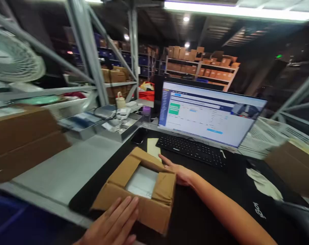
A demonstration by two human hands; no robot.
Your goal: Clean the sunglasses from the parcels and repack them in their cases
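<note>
A brown cardboard box (154,212) stands in front of me over the black desk mat, its top flaps folded so that a gap shows in the middle. Inside the gap lies a white flat item (142,181); what it is I cannot tell. My left hand (116,221) rests on the near wall of the box, fingers straight and flat. Round the far right corner of the same box goes my right hand (178,173), its index finger stretched along the far side, other fingers partly hidden.
Behind the box are a keyboard (190,149), a lit monitor (210,115), a phone (139,135) and a yellow paper slip (152,146). Cartons stand left (24,136) and right (294,168). Metal trays (121,131) and a fan (14,56) are at the left.
</note>
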